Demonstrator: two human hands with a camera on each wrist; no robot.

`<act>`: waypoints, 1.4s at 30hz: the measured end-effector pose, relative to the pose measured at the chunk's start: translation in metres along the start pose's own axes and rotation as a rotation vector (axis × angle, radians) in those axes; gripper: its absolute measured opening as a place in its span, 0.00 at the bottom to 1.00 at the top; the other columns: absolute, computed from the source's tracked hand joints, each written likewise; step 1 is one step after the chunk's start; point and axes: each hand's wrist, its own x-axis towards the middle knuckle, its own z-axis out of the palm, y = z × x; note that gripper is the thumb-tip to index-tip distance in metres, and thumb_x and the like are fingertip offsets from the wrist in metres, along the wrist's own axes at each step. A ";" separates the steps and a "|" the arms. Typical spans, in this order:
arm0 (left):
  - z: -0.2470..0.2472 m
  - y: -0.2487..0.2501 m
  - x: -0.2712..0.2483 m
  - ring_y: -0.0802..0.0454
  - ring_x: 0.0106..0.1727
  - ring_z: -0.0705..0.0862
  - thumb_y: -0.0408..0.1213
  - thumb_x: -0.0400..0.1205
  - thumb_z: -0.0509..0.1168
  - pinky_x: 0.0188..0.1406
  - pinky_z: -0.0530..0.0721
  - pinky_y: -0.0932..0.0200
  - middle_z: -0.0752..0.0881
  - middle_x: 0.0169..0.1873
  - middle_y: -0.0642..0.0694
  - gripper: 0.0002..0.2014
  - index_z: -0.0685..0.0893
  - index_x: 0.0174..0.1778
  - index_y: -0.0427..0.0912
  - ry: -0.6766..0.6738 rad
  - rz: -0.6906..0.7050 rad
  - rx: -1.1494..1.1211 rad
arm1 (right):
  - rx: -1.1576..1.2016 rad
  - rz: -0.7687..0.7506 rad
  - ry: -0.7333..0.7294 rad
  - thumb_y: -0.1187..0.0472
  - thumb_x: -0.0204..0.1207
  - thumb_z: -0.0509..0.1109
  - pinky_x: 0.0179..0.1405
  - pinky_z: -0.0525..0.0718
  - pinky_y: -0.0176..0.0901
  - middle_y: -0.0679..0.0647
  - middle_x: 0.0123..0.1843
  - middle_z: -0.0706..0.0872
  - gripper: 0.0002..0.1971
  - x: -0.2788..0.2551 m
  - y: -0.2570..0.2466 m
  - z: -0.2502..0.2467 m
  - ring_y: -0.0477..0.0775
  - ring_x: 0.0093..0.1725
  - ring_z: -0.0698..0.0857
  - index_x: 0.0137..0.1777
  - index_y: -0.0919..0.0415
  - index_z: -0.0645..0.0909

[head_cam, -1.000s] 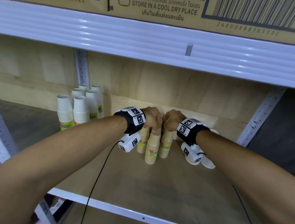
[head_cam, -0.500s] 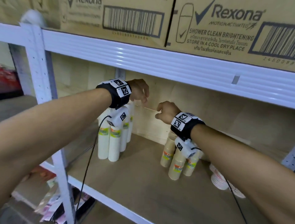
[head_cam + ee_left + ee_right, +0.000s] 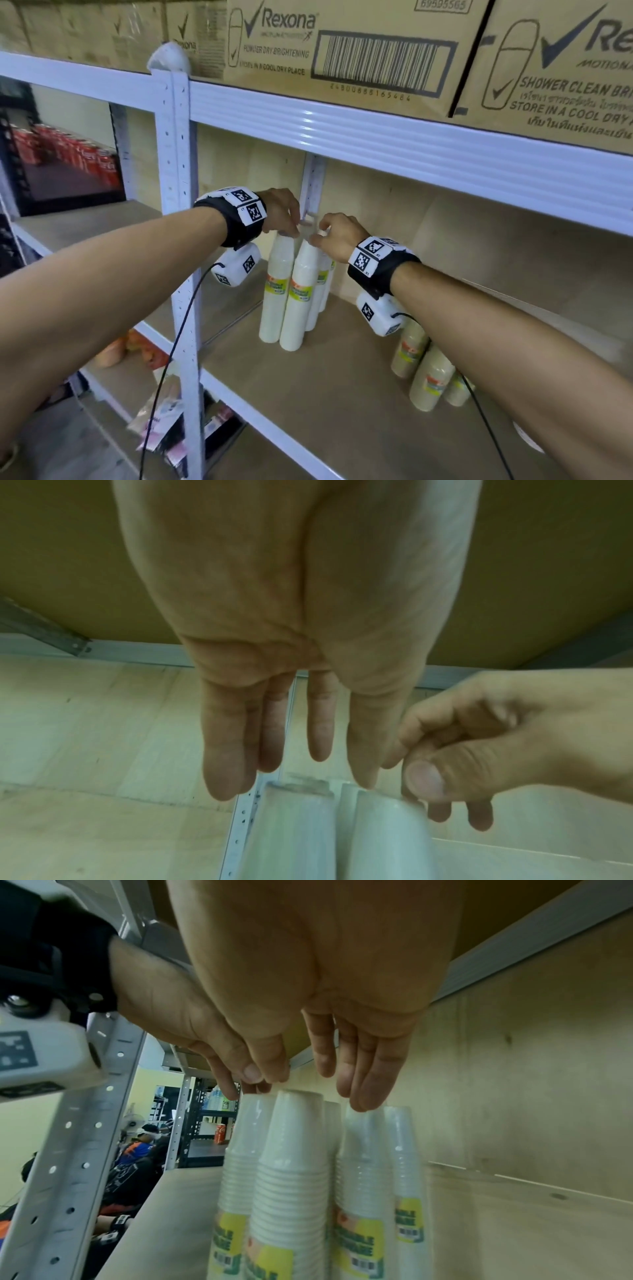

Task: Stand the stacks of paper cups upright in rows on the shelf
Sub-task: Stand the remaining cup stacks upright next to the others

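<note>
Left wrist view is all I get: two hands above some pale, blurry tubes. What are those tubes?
Observer: They are stacks of white paper cups, standing upright, each wrapped with a yellow label low down.
Visitor: How many are there?
Observer: The right wrist view shows five, packed close together in one cluster.
Visitor: Is anything else on that shelf?
Observer: Yes. In the head view a small group of brown paper cup stacks stands further right on the same wooden shelf board, apart from the white ones.
</note>
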 end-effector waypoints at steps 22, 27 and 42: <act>0.018 0.005 0.001 0.49 0.38 0.87 0.36 0.75 0.76 0.33 0.88 0.59 0.82 0.44 0.49 0.13 0.88 0.55 0.46 -0.055 0.100 -0.014 | -0.008 0.058 -0.089 0.55 0.73 0.76 0.49 0.77 0.41 0.58 0.63 0.83 0.17 0.002 0.001 0.008 0.59 0.63 0.83 0.58 0.62 0.84; 0.013 0.034 0.004 0.48 0.43 0.88 0.39 0.75 0.76 0.48 0.91 0.52 0.81 0.41 0.53 0.14 0.89 0.57 0.45 -0.096 0.144 0.001 | -0.020 0.077 -0.100 0.56 0.74 0.76 0.51 0.77 0.39 0.57 0.66 0.84 0.19 -0.009 0.018 -0.020 0.58 0.63 0.83 0.62 0.65 0.84; 0.042 0.130 0.056 0.54 0.44 0.81 0.36 0.75 0.76 0.35 0.78 0.63 0.85 0.56 0.46 0.16 0.89 0.59 0.41 -0.007 0.343 0.017 | -0.112 0.324 0.015 0.60 0.72 0.78 0.49 0.78 0.39 0.58 0.66 0.83 0.24 -0.023 0.093 -0.077 0.58 0.63 0.84 0.67 0.61 0.81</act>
